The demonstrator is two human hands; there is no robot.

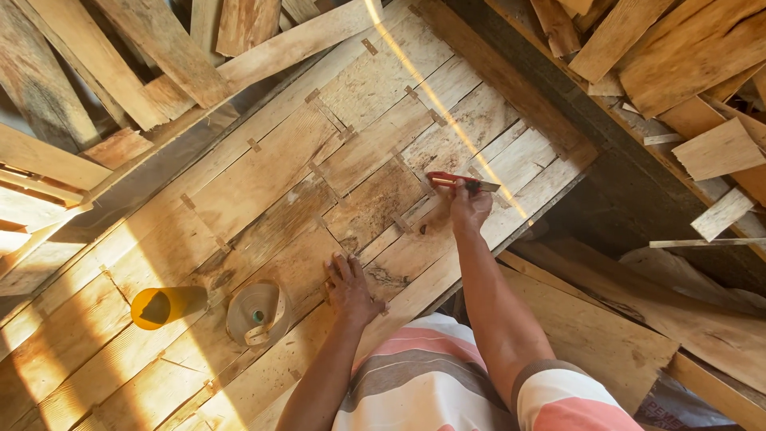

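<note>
- Wood workshop, stacked planks all around; surface (263, 175) is a sheet of veneer strips joined with tape patches.
- Left hand (349, 285) flat on the sheet, fingers spread, holding nothing.
- Right hand (469, 206) fingers closed around red cutter (456, 183), blade on the sheet.
- Tape roll (257, 312) and yellow cup (163, 306) lie left of left hand.

Rough, matt veneer sheets (263, 175) patched with paper tape strips; a red plastic knife (455, 182) with metal blade; glossy yellow cup (163, 306).
</note>
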